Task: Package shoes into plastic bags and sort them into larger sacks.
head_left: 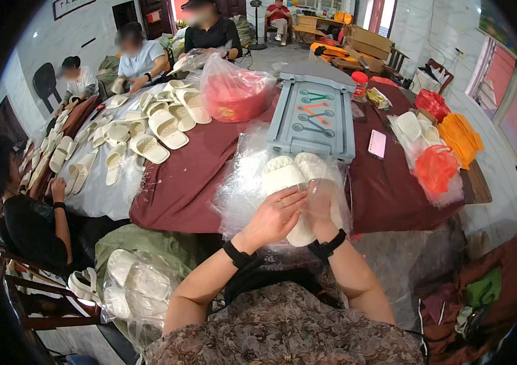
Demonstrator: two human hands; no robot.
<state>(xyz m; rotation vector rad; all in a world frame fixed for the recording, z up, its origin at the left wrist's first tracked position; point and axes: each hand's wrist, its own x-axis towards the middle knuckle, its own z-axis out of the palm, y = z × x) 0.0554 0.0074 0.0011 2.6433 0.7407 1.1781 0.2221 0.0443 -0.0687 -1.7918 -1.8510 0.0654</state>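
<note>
A pair of cream slippers [283, 172] is in front of me at the near side of the table, with a clear plastic bag [342, 182] over its right part. My left hand [278, 214] lies across the left slipper, its fingers bent together at the bag's edge. Against the right side of the pair, my right hand [324, 204] grips it, partly veiled by the shiny film. Beneath both hands, a stack of clear plastic bags [234, 194] covers the cloth. Some fingertips are hidden by the slippers and film.
A grey plastic folding stool [282, 121] lies just beyond the slippers. Many loose cream slippers [167, 129] spread left, near a red bagged bundle [234, 97]. A notepad [377, 144] and orange bags [460, 137] are right. Bagged slippers [139, 283] sit at lower left. Several people work along the left.
</note>
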